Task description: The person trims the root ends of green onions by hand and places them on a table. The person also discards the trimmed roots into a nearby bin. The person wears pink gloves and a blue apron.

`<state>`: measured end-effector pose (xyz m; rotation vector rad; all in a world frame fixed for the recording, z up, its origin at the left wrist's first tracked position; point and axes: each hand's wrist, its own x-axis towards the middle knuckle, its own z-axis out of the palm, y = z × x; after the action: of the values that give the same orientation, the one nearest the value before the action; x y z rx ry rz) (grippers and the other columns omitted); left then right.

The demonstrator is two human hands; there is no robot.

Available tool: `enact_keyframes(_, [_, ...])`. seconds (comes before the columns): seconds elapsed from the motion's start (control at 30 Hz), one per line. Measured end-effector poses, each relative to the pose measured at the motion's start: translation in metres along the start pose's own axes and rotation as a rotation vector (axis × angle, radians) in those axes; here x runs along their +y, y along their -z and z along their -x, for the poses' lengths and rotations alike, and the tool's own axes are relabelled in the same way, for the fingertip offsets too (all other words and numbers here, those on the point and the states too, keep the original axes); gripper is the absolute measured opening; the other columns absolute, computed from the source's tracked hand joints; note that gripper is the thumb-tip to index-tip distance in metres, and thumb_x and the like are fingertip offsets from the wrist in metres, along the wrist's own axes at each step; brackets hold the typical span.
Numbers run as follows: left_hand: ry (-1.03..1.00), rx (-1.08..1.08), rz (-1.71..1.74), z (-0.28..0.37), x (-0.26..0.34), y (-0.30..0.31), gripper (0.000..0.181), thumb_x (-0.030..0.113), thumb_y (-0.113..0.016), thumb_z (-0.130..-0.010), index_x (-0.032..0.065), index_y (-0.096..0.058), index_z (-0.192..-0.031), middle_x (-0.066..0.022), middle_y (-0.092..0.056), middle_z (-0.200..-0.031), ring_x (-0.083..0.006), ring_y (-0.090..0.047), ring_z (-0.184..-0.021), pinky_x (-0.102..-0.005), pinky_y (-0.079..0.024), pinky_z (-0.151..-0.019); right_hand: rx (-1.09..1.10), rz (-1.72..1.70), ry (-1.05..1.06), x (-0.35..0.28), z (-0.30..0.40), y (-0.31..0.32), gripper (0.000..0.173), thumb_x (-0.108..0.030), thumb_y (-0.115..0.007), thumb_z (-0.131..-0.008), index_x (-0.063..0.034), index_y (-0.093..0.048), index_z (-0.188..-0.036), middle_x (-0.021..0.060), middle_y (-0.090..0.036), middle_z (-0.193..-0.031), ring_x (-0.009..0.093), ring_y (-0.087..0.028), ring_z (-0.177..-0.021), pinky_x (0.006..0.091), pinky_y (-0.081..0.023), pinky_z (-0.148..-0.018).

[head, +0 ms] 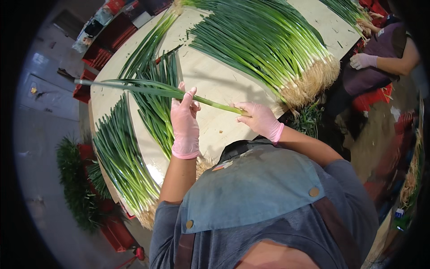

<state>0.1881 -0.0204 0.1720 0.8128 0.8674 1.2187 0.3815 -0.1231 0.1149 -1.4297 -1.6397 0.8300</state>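
Observation:
My left hand (186, 124), in a thin pink glove, grips the middle of a single green onion stalk (215, 103) above the pale tabletop. The stalk's long leaves stretch out to the left. Its pale root end is pinched by my right hand (260, 119), gloved the same way. Beneath and beside my left hand lies a pile of green onions (153, 111). Another rooted bundle (126, 168) rests at the table's left edge. Beyond my hands spreads a large row of green onions (262, 50), with bushy tan roots towards the right.
At the right a co-worker (379, 64) stands by the pale table (228, 75) with gloved hands. Red crates (111, 40) are stacked past the far left edge. A dark pointed tool (169, 53) lies among leaves. More greens (75, 188) sit low at left.

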Motion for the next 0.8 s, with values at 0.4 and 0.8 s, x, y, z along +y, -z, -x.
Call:
enact_keyframes(0.4, [0.068, -0.077, 0.067, 0.000, -0.009, 0.021, 0.017, 0.015, -0.067, -0.089, 0.0023, -0.065, -0.099, -0.0004, -0.060, -0.078, -0.0069, -0.051, -0.061, -0.0211, -0.042, -0.053, -0.300, -0.776, -0.450, 0.001, -0.006, 0.007, 0.040, -0.031, -0.048, -0.100, 0.0029, -0.062, -0.116, -0.0016, -0.050, -0.069, 0.006, -0.043, -0.058, 0.0200, -0.039, -0.054])
enact_keyframes(0.8, [0.033, -0.168, 0.055, -0.002, -0.008, 0.034, 0.013, 0.014, -0.064, -0.091, 0.0024, -0.065, -0.097, -0.0038, -0.062, -0.085, -0.0104, -0.053, -0.057, -0.0204, -0.041, -0.049, 0.162, -1.150, -0.633, 0.008, -0.026, 0.001, 0.041, -0.031, -0.041, -0.102, 0.0016, -0.056, -0.123, 0.0011, -0.054, -0.084, 0.011, -0.054, -0.076, 0.0235, -0.048, -0.068])
